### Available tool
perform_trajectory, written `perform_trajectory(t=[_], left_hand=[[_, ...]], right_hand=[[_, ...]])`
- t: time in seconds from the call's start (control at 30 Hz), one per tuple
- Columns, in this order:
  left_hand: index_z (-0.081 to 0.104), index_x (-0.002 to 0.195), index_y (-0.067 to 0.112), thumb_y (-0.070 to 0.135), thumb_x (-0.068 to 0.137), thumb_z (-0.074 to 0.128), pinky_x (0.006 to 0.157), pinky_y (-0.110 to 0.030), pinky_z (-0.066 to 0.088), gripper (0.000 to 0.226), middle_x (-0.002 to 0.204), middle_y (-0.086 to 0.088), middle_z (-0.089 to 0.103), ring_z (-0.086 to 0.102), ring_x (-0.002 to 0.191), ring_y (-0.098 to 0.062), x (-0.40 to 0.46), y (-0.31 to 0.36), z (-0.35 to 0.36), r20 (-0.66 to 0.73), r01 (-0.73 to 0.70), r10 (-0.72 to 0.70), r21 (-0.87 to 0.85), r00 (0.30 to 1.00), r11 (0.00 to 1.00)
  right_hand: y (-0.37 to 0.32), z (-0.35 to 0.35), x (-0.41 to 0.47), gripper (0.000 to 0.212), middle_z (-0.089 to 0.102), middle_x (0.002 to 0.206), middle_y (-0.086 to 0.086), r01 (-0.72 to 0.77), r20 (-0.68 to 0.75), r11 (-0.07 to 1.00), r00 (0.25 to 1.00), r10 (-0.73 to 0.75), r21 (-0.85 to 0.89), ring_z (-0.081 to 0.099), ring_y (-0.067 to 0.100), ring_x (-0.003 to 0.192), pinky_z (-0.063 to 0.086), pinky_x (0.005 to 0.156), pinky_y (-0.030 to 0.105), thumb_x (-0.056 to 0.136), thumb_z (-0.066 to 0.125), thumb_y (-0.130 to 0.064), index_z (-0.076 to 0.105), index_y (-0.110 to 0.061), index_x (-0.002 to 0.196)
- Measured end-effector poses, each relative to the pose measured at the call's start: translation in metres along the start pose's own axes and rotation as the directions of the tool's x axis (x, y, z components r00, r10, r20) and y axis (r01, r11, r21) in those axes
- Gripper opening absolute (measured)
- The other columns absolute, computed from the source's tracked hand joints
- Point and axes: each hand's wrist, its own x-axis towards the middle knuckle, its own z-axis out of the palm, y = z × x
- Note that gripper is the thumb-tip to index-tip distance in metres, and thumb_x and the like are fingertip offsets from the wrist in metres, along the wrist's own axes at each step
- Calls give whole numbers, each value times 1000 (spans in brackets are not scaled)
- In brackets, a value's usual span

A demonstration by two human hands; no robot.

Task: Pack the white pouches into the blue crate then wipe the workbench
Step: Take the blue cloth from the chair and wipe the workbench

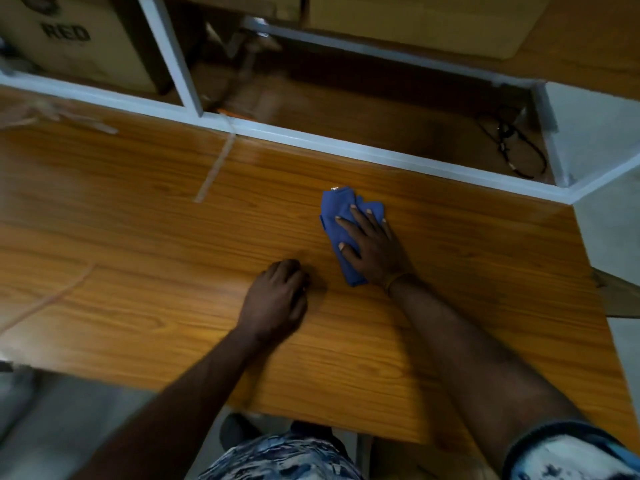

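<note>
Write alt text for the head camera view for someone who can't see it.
A person's right hand presses a folded blue cloth flat on a wooden workbench, while the left hand rests curled on the bench beside it. Behind the bench, a white-framed shelf holds cardboard boxes; no pouches or crate are in view.

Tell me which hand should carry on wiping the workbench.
Right. The right hand lies flat on the blue cloth, pressing it onto the wooden workbench. The left hand rests on the bare wood beside it, fingers curled, holding nothing visible.
</note>
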Motion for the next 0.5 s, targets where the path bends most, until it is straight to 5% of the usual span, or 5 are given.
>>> perform_trajectory(t=[0.3, 0.5], left_hand=[[60, 104, 18, 25, 85, 59, 79, -39, 47, 21, 112, -6, 54, 53, 99, -26, -55, -37, -25, -63, 61, -60, 20, 996, 998], [59, 99, 18, 20, 84, 58, 78, -39, 44, 15, 105, -4, 52, 51, 92, -27, -94, -58, -40, -138, 125, -126, -16, 982, 992]], right_hand=[[-107, 15, -30, 60, 3, 165, -9, -8, 61, 997, 998, 4, 80, -1, 22, 152, 6, 122, 49, 97, 35, -56, 18, -42, 153], [-171, 26, -56, 60, 2, 166, -5, -137, 53, 988, 990, 133, 68, 0, 25, 152, 7, 122, 49, 99, 35, -53, 17, -39, 154]])
